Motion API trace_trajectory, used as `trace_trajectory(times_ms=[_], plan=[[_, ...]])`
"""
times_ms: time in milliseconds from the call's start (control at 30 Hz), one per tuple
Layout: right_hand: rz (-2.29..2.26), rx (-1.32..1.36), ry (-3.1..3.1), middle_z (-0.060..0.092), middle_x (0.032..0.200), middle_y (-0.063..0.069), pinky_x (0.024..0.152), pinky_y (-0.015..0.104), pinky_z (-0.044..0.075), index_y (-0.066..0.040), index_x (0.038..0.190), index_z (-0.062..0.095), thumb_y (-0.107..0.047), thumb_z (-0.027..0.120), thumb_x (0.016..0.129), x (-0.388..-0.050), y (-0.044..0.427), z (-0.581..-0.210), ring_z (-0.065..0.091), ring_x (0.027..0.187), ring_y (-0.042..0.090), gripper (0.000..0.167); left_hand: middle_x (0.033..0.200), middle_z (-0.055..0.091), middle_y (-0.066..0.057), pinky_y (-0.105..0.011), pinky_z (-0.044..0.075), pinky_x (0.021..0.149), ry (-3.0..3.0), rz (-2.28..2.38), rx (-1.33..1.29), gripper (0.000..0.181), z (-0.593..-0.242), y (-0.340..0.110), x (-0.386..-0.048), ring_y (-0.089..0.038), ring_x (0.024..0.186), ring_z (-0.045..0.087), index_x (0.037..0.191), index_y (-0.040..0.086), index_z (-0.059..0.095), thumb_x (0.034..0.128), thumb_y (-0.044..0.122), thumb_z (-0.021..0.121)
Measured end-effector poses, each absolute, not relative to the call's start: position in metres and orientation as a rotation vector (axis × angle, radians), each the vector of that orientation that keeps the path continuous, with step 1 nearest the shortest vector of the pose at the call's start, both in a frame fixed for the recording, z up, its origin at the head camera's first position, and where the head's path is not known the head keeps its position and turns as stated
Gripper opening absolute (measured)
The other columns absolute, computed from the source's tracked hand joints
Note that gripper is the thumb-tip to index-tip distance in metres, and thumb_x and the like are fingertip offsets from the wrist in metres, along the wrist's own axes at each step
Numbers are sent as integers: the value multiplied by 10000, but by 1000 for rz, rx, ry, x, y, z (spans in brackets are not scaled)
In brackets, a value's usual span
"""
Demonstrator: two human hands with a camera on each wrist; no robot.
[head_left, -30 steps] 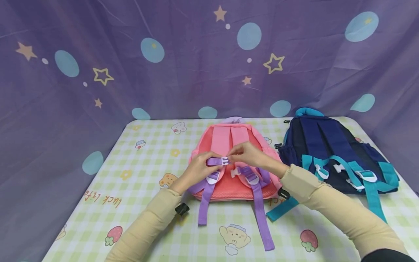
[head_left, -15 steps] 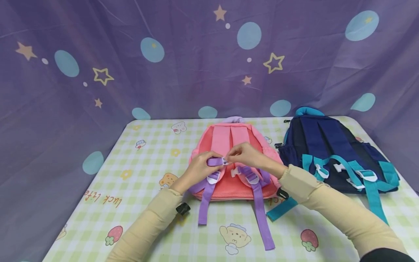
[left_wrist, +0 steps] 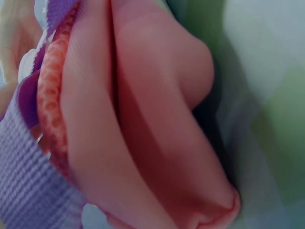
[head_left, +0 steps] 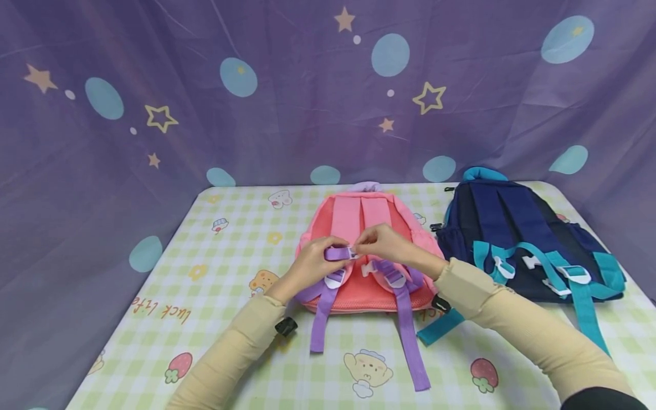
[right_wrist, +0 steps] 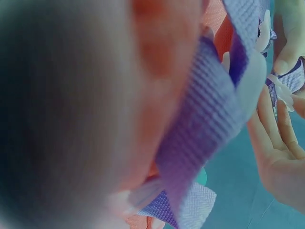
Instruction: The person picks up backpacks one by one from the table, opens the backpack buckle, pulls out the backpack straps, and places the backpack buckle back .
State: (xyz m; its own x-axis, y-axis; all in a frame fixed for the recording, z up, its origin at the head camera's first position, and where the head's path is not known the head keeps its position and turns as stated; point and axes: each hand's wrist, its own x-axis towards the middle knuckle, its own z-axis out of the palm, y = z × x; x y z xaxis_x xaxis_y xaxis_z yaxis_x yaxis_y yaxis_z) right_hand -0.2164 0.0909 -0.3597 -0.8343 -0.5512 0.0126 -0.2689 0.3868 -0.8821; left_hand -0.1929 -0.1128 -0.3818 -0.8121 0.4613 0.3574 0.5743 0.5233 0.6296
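A pink backpack (head_left: 344, 213) lies back side up, its coral mesh panel and pink shoulder straps showing. Over its middle, my left hand (head_left: 306, 266) holds a short purple strap (head_left: 336, 254) that ends in a white buckle (head_left: 352, 252). From the other side my right hand (head_left: 385, 241) pinches the buckle, its fingertips covering part of it. In the right wrist view, fingers of both hands meet around the white buckle (right_wrist: 282, 90). The left wrist view mostly shows the pink backpack's side (left_wrist: 143, 105) and purple webbing (left_wrist: 33, 162) close up.
Another white buckle piece (head_left: 368, 269) sits on the right shoulder strap. Two long purple strap tails (head_left: 412, 347) hang onto the checked tablecloth (head_left: 246, 370). To the right lies a navy backpack (head_left: 512, 222) with teal straps. A purple patterned curtain (head_left: 307, 114) hangs behind.
My right fingers have shifted slightly left onto the white buckle and hide more of it. The left hand and both backpacks stay almost where they were.
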Motion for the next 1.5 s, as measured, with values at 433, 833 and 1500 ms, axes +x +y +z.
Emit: trace_trajectory(times_ms=[433,833,1500], plan=[[-1448,-727,2348,700,823,101,634,216,472,52,931,691,-94,619,892,-215,91,-360,621,766,235,168,939,683,-60,-357,512,818,-2726,-1202,-769,147,-374,-111,-190,-200,919,626,964,60,655,869,170,672],[-1458,-726,2330,701,822,110,624,250,485,58,933,687,-75,604,895,-216,94,-364,639,761,241,161,876,693,-63,-322,516,801,-2711,-1238,-782,78,-376,-109,-191,-186,838,645,923,41,667,881,105,652],[-1561,-614,2285,696,842,221,737,360,567,138,953,646,-6,572,884,-215,98,-372,692,797,306,176,971,687,-80,-314,515,856,-2607,-1220,-921,37,-378,-111,-185,-215,934,649,890,42,676,860,59,664]])
